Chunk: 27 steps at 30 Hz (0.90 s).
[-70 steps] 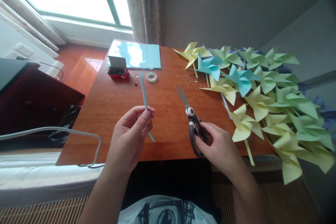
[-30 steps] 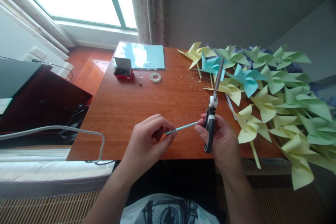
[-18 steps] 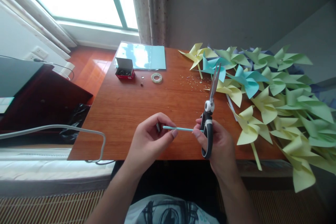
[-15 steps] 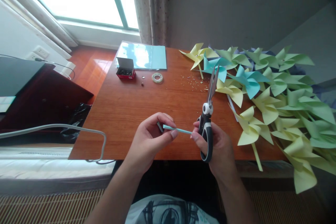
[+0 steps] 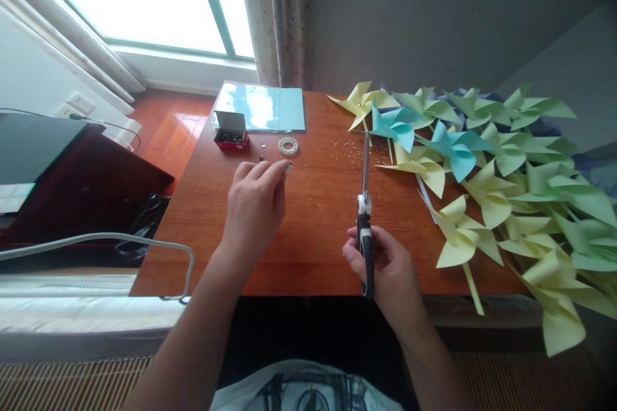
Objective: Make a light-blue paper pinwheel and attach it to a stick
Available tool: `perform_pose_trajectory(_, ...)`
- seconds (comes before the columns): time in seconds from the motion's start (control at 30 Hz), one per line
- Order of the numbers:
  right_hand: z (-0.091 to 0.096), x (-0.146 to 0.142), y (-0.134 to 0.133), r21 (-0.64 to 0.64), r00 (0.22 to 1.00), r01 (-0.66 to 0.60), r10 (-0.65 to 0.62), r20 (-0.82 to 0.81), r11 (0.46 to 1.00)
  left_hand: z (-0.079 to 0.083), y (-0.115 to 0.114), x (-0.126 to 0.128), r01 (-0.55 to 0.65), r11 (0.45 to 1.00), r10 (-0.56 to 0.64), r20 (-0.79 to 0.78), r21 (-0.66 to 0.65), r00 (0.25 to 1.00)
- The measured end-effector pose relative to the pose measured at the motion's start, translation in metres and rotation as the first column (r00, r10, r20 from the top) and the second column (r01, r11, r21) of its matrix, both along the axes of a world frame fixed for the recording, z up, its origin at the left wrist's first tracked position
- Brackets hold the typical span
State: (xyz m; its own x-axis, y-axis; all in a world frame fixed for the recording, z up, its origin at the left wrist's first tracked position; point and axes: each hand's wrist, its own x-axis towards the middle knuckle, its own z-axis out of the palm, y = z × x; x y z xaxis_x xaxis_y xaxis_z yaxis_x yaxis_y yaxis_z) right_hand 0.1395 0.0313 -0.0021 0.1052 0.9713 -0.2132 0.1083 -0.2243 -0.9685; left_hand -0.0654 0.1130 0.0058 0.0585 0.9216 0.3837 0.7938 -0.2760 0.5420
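Note:
My left hand (image 5: pixel 255 202) is raised over the middle of the table, back of the hand up and fingers pinched together. A small light-blue end of a rolled paper stick (image 5: pixel 289 167) shows at its fingertips; the rest is hidden by the hand. The tape roll (image 5: pixel 288 146) and two small metal pieces lie just beyond these fingers. My right hand (image 5: pixel 388 263), near the table's front edge, is closed around the black and white handles of scissors (image 5: pixel 365 212). Their blades point away from me and look closed.
Yellow, green and blue paper pinwheels (image 5: pixel 457 148) crowd the table's right side. A red box (image 5: pixel 231 138) of small dark pieces and blue paper sheets (image 5: pixel 284 109) lie at the back left. Tiny bits (image 5: pixel 349 151) are scattered mid-table. A white cable (image 5: pixel 186 250) crosses the left corner.
My left hand has moved forward and left, away from my right hand, and turned back up with the paper stick. The scissors have swung to point straighter ahead and lowered slightly.

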Motion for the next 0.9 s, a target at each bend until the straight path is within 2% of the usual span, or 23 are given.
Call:
perform_pose_trajectory(0.03,0.0,0.003,0.0,-0.001,1.0,-0.006,0.006,0.006,1.0,-0.003,0.01,-0.004,0.002,1.0,-0.004,-0.115,-0.013,0.993)
perform_pose_trajectory(0.1,-0.002,0.007,-0.001,-0.003,1.0,-0.025,0.025,0.017,1.0,-0.009,0.026,-0.008,0.0,0.998,-0.014,-0.247,-0.057,0.969)
perform_pose_trajectory(0.2,-0.008,0.009,-0.004,-0.018,0.999,-0.041,0.041,0.011,0.999,-0.013,0.038,-0.009,-0.005,0.997,-0.017,-0.282,-0.08,0.959)
perform_pose_trajectory(0.4,-0.013,0.02,-0.008,-0.053,0.997,-0.067,0.066,-0.029,0.996,-0.01,0.025,-0.022,-0.072,0.996,0.059,-0.205,-0.058,0.977)
perform_pose_trajectory(0.6,-0.008,0.044,-0.009,-0.043,0.969,-0.244,0.245,0.027,0.969,-0.017,0.009,-0.033,-0.118,0.99,0.081,-0.357,-0.083,0.931)
perform_pose_trajectory(0.73,-0.006,0.046,-0.009,-0.039,0.938,-0.29,0.292,0.187,0.956,-0.021,0.013,-0.033,-0.11,0.992,0.074,-0.396,-0.069,0.915)
perform_pose_trajectory(0.8,-0.006,0.043,-0.009,0.007,0.909,-0.259,0.242,0.338,0.966,-0.024,0.015,-0.033,-0.103,0.994,0.075,-0.413,-0.046,0.908)
perform_pose_trajectory(0.9,-0.008,0.039,-0.009,0.145,0.809,-0.24,0.115,0.577,0.96,-0.027,0.019,-0.032,-0.109,0.994,0.088,-0.423,-0.025,0.902)
